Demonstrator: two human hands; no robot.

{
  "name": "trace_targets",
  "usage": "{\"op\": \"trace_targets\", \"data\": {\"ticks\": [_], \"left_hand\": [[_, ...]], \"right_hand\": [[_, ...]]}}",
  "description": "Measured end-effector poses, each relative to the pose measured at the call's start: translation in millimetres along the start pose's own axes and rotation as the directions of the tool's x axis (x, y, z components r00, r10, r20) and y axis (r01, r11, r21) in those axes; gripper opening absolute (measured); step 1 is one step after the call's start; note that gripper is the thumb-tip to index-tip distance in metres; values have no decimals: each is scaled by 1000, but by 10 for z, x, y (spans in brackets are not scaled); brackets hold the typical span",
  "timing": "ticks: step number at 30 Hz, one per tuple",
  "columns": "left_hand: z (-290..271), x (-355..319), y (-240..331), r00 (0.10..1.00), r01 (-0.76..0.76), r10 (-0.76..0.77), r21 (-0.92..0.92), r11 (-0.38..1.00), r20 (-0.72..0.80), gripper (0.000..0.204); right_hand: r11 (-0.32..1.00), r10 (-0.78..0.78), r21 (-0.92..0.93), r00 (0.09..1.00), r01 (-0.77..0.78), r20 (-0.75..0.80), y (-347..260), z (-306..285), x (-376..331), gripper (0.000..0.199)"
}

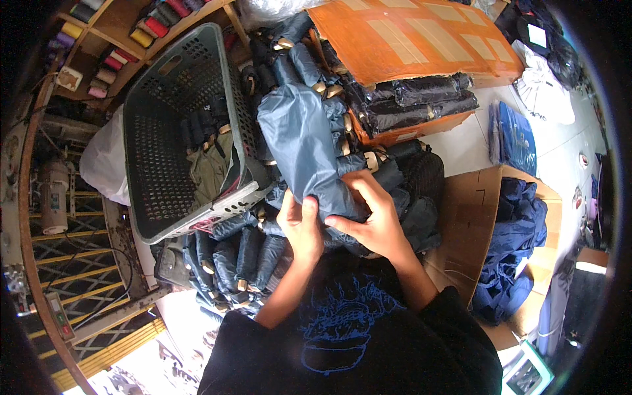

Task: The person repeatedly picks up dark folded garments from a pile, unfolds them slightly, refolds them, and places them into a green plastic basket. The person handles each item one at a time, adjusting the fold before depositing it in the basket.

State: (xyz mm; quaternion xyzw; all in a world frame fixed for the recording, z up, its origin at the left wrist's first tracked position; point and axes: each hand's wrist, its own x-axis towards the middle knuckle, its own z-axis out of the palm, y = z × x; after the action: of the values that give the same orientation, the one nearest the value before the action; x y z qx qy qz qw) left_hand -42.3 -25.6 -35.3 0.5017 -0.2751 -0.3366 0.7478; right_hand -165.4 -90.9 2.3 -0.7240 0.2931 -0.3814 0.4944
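Observation:
A shiny blue-grey fabric pouch [296, 135] lies lengthwise in front of me, its far end over a pile of similar rolled bundles. My left hand [304, 227] is closed on its near end, thumb on top. On the right side of that same end, my right hand [370, 214] grips the cloth between thumb and fingers. What is inside the pouch is hidden. Around it lie several blue-grey rolled bundles [247, 253] with pale beige ends.
To the left stands a dark plastic basket [178, 72] holding olive cloth [212, 172] and dark bundles. An orange taped carton [421, 39] with dark wrapped packs is at the back right. Nearer right is an open cardboard box [464, 227] with navy cloth. Thread spools [156, 26] fill a shelf.

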Motion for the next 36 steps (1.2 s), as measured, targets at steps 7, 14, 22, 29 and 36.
{"op": "trace_targets", "data": {"ticks": [7,14,22,29,36], "left_hand": [[-83,-25,-21,977,-211,196,252,944,82,25],[-321,265,154,891,-262,172,164,951,421,11],[-327,225,120,926,-133,143,-53,990,349,14],[-344,190,347,889,-336,159,377,863,430,17],[-335,330,569,776,-521,185,448,727,603,34]], "right_hand": [[908,334,257,942,-331,36,53,51,-57,30],[752,379,482,893,-449,242,223,-16,-69,31],[456,384,704,834,-545,397,205,24,-119,42],[186,328,748,758,-637,563,109,-42,-118,54],[239,433,698,717,-675,546,111,-21,-115,53]]}}
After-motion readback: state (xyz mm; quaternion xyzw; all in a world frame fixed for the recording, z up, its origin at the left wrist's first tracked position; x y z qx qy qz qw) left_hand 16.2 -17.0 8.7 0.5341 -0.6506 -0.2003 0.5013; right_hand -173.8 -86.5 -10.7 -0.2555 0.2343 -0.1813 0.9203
